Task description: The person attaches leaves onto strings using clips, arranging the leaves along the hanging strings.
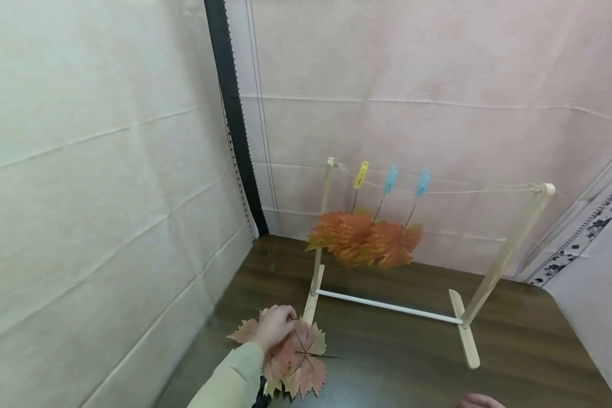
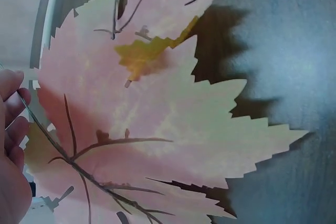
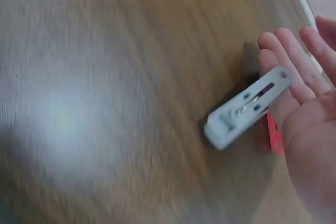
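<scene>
My left hand (image 1: 275,326) pinches the thin dark stem of a pinkish artificial maple leaf (image 2: 131,114), low at the left end of the rack. More such leaves (image 1: 303,374) overlap beneath it. My right hand (image 1: 481,401) shows only at the bottom edge of the head view. In the right wrist view its palm faces the camera, fingers loosely extended. A pale grey clothespin (image 3: 247,108) lies across those fingers; whether it rests on them or is just in front, I cannot tell. A red clothespin (image 3: 274,134) shows partly behind the hand.
A wooden drying rack (image 1: 507,255) with a white lower bar (image 1: 387,306) stands on the brown table (image 1: 387,351). From its string (image 1: 479,192) hang orange leaves (image 1: 357,238) by a yellow clothespin (image 1: 361,175) and two blue clothespins (image 1: 391,179). Cloth walls (image 1: 107,198) surround the table.
</scene>
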A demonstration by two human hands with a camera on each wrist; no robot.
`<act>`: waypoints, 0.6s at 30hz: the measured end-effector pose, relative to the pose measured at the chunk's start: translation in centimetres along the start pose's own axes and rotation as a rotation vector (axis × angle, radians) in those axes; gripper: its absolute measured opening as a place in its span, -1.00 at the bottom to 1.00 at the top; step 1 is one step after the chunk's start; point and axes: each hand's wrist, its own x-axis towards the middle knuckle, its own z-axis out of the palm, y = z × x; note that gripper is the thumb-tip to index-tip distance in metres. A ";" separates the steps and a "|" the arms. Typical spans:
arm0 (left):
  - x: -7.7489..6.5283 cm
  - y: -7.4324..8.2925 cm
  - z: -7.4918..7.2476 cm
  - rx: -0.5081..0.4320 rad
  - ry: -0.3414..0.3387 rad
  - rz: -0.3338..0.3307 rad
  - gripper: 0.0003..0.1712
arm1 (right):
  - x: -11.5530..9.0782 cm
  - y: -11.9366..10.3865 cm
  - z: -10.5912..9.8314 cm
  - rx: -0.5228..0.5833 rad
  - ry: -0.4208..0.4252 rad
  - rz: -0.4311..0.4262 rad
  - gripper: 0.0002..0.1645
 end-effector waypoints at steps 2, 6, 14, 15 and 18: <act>0.2 0.2 0.0 -0.007 0.000 0.007 -0.95 | 2.2 -0.9 3.6 0.008 -0.165 -0.086 -0.46; 0.5 0.4 -0.1 -0.023 0.001 0.009 -0.94 | 5.2 -1.9 7.6 0.005 -0.400 -0.197 -0.44; 1.2 1.2 -0.9 -0.012 0.013 0.002 -0.95 | 5.7 -2.1 8.3 0.034 -0.379 -0.159 -0.44; 1.3 1.3 -1.0 -0.010 0.020 0.008 -0.94 | 5.5 -2.1 8.1 0.032 -0.371 -0.156 -0.43; 1.6 1.5 -1.0 -0.010 0.026 0.021 -0.94 | 4.5 -2.4 7.5 -0.008 -0.318 -0.143 -0.43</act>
